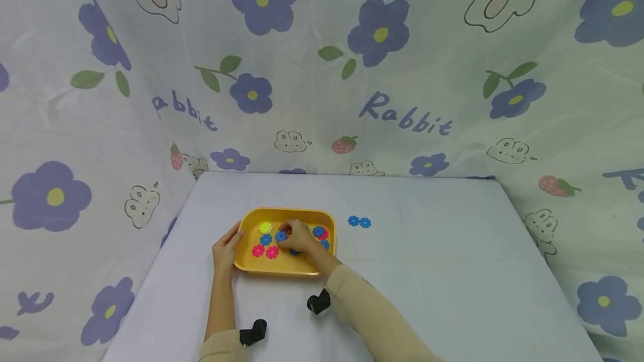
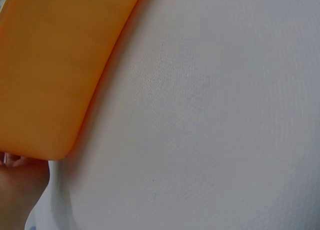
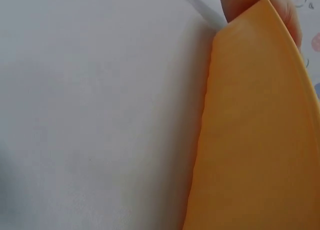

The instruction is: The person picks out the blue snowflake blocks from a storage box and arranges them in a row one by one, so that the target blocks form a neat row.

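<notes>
A yellow tray [image 1: 284, 274] with several flower-shaped plastic discs in it stands on the white table. At its left end my left hand [image 1: 225, 247] grips the wall from outside, fingers along the rim; this hand [image 2: 22, 190] appears at the tray's corner in the left wrist view. My right hand [image 1: 300, 237] reaches into the tray and pinches a blue flower disc [image 1: 281, 236] between thumb and fingers. Around it lie a lime-yellow disc [image 1: 265, 228], pink discs [image 1: 272, 252] and other blue discs [image 1: 265, 239]. The right wrist view has only the tray's outer side [image 3: 255, 130] and the left hand.
Two blue flower discs [image 1: 359, 222] lie side by side on the table, right of the tray. Black wrist cameras [image 1: 318, 301] hang at both sleeves. A white curtain [image 1: 312, 77] printed with flowers and rabbits surrounds the table [image 1: 443, 272] at the back and sides.
</notes>
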Available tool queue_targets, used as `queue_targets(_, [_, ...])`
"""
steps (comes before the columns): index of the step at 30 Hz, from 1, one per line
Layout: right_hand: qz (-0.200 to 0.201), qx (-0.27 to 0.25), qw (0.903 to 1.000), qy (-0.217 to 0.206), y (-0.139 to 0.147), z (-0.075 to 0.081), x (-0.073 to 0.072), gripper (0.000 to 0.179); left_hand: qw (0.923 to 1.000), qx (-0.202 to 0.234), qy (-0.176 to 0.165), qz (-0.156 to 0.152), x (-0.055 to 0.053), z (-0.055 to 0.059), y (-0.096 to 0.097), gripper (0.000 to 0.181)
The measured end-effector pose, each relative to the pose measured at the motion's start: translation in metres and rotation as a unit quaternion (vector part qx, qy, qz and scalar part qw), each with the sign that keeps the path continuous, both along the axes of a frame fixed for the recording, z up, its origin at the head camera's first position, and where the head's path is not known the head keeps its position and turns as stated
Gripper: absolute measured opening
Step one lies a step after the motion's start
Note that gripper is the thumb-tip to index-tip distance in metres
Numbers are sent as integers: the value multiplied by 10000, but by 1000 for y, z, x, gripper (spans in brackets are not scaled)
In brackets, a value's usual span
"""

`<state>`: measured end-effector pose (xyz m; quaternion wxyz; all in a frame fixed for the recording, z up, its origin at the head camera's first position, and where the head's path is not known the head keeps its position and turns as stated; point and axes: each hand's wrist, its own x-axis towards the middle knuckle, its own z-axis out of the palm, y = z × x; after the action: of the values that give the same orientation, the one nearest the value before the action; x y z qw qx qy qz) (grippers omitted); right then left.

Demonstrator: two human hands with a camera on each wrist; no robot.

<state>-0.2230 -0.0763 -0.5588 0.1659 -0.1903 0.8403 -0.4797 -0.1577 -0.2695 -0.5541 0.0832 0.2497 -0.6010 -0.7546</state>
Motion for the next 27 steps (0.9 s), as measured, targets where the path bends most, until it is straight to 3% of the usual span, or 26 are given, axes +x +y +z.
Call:
queue_targets(5, [-37, -758, 9970, 169, 2, -2, -3, 36, 10000, 26, 4, 38, 0, -1, 1, 49])
queue_targets(12, [-150, -1891, 9818, 40, 12, 11, 0, 38, 10000, -34, 10, 51, -1, -2, 1, 49])
queue_targets(17, [-264, -2012, 9792, -74, 27, 23, 6, 38, 9999, -125, -26, 11, -1, -2, 0, 51])
queue_targets(27, [-292, -2184, 9753, 125, 63, 52, 10, 40, 9999, -154, 16, 12, 0, -2, 1, 48])
